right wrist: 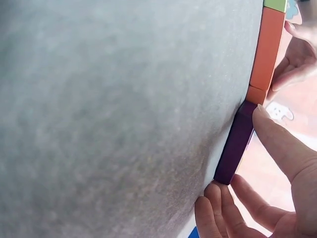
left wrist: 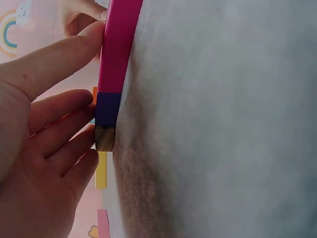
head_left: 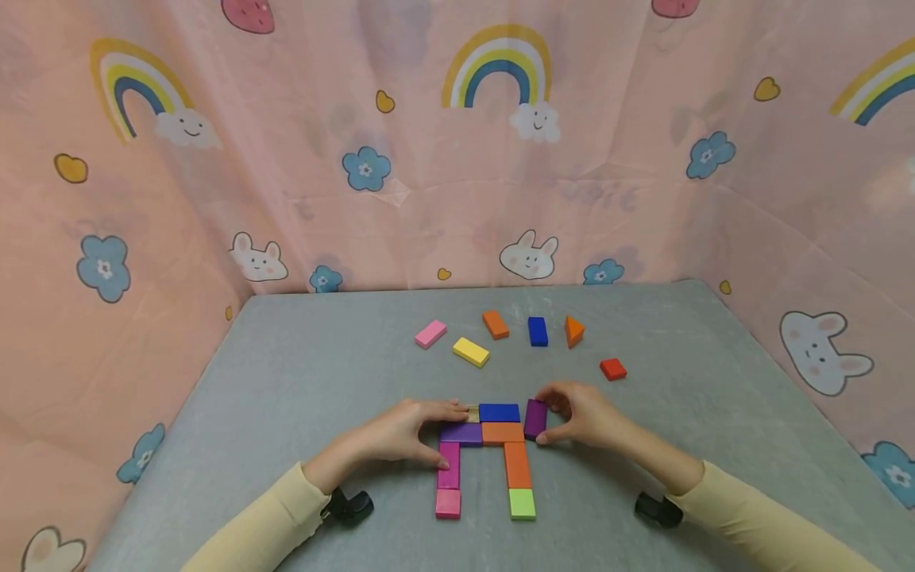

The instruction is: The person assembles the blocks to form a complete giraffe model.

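A flat figure of coloured blocks lies on the grey table (head_left: pixel 286 381). It has a blue block (head_left: pixel 499 412), a small wooden block (head_left: pixel 472 413), a purple block (head_left: pixel 461 433), orange blocks (head_left: pixel 516 461), a long magenta block (head_left: pixel 449 467), a pink one (head_left: pixel 448 504) and a green one (head_left: pixel 523 504). My left hand (head_left: pixel 446 433) touches its left side: fingers against the wooden block (left wrist: pixel 104 138), thumb against the magenta block (left wrist: pixel 116 49). My right hand (head_left: pixel 550 417) pinches a dark purple block (head_left: pixel 535 419) (right wrist: pixel 237 144) at the figure's right end.
Loose blocks lie farther back: pink (head_left: pixel 430 334), yellow (head_left: pixel 470 352), orange (head_left: pixel 496 324), blue (head_left: pixel 538 331), an orange triangle (head_left: pixel 573 330) and a red one (head_left: pixel 612 369). A pink patterned curtain (head_left: pixel 457 199) closes the table in on three sides.
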`<state>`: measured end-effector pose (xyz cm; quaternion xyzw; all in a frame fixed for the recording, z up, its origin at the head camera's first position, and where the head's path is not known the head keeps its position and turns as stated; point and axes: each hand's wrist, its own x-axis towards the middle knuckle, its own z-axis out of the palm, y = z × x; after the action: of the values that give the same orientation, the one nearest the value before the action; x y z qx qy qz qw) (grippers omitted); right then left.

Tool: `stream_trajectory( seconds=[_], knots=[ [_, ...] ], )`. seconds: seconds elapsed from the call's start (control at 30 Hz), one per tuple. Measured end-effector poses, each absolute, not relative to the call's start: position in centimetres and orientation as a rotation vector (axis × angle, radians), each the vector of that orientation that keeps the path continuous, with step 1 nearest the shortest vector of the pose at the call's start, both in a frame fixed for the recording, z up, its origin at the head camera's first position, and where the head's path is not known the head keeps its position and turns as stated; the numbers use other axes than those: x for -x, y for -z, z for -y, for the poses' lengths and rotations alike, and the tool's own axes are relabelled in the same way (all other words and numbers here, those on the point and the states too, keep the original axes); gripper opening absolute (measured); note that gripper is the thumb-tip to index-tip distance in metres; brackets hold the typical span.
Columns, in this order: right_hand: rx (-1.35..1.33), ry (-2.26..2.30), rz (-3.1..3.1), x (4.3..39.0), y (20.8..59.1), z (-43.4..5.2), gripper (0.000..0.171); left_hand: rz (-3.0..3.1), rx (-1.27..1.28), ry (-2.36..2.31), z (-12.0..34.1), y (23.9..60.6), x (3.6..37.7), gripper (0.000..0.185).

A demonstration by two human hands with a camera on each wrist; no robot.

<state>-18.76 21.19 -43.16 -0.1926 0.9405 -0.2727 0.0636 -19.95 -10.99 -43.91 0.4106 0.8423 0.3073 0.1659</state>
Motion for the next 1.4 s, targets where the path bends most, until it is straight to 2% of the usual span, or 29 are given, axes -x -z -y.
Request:
stream_trajectory(
  seconds=[0.17,0.3,0.6,0.83,1.1,1.4],
  knots=[
    [0.606,0.847,-2.796,19.2,43.1,-21.4,0.058,-2.398,-1.169,-0.872,11.0,43.8,20.0,0.064],
    [0.648,0.92,-2.754,20.8,42.4,-22.2,0.06,-2.398,-1.178,-0.87,11.0,43.8,20.0,0.065],
    [0.664,1.047,-2.809,28.3,41.4,-24.2,0.062,-2.404,-1.167,-0.868,10.9,44.0,20.0,0.065],
    [0.527,1.022,-2.838,32.2,41.8,-24.4,0.068,-2.401,-1.17,-0.871,11.0,44.0,20.1,0.066],
    [0.571,0.919,-2.828,34.2,42.2,-24.2,0.072,-2.4,-1.184,-0.851,10.8,44.0,20.3,0.065],
    [0.615,0.778,-2.841,34.9,42.7,-24.1,0.071,-2.404,-1.188,-0.842,11.1,43.9,20.2,0.065]
  ],
)
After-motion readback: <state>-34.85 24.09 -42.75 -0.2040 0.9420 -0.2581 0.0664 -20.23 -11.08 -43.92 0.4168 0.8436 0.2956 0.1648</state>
